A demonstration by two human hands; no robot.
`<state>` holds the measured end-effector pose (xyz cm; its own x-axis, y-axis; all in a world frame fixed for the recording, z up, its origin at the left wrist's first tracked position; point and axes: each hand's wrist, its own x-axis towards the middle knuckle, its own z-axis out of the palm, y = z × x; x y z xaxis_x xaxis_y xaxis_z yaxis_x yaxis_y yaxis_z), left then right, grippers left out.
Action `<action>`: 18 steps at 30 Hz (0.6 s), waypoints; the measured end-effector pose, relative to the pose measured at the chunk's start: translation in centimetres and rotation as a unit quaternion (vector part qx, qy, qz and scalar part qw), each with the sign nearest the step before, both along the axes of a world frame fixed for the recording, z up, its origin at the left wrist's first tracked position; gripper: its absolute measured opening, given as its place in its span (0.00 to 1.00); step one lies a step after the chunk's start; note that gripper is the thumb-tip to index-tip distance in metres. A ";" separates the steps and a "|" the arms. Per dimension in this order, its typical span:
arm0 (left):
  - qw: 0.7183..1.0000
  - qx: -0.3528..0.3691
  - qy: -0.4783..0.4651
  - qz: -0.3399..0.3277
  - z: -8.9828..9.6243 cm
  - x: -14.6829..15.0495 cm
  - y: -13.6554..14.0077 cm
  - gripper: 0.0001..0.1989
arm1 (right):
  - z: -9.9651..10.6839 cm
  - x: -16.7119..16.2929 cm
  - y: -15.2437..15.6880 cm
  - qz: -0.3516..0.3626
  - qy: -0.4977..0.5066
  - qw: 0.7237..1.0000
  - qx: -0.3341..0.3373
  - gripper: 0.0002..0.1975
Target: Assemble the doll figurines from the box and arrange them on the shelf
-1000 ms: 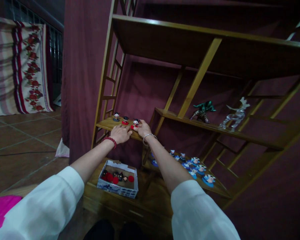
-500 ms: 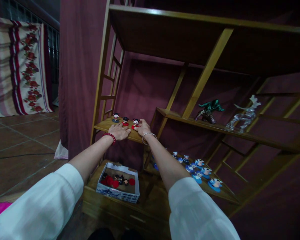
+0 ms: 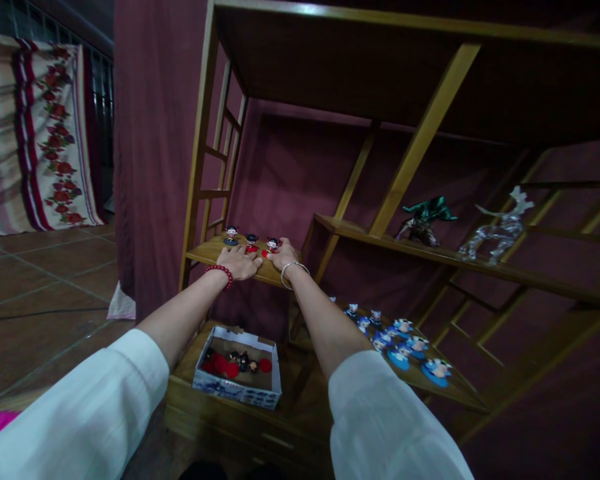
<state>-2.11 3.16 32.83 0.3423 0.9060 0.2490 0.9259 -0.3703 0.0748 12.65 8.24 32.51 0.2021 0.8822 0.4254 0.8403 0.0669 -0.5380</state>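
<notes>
A person in white sleeves reaches both hands to a small wooden shelf [image 3: 205,253], a bit left of the middle of the frame. The left hand [image 3: 237,264] lies palm down at the shelf's front edge, fingers a little spread, with no toy in it that shows. It may rest there to steady the arm. The right hand [image 3: 284,257] curves around the right side of a black-haired doll figurine [image 3: 273,246] on a red base, with the thumb near the base. Maybe it touches there so the doll stands straight, but one cannot tell if it pinches the doll tight. This doll stands upright on the shelf, just left of the right hand and up and to the right of the left hand. A red doll figurine [image 3: 251,241] and a dark-based doll figurine [image 3: 231,234] stand beyond the left hand, spaced in a row, perhaps so each one can be seen. Below the hands, an open cardboard box [image 3: 237,392] holds more little dolls and red discs, likely to keep them close by.
</notes>
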 end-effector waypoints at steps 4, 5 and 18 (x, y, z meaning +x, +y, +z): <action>1.000 -0.002 0.002 0.010 -0.1 0.1 0.2 0.30 | -0.1 0.1 0.2 0.003 0.030 0.999 -0.015 0.35; 1.000 -0.003 0.001 0.011 -0.1 0.1 0.3 0.30 | -0.1 0.1 0.2 0.006 0.034 0.999 -0.016 0.36; 1.000 -0.002 0.006 0.016 0.0 0.3 0.3 0.30 | -0.1 -0.1 0.2 0.010 0.053 0.998 -0.025 0.28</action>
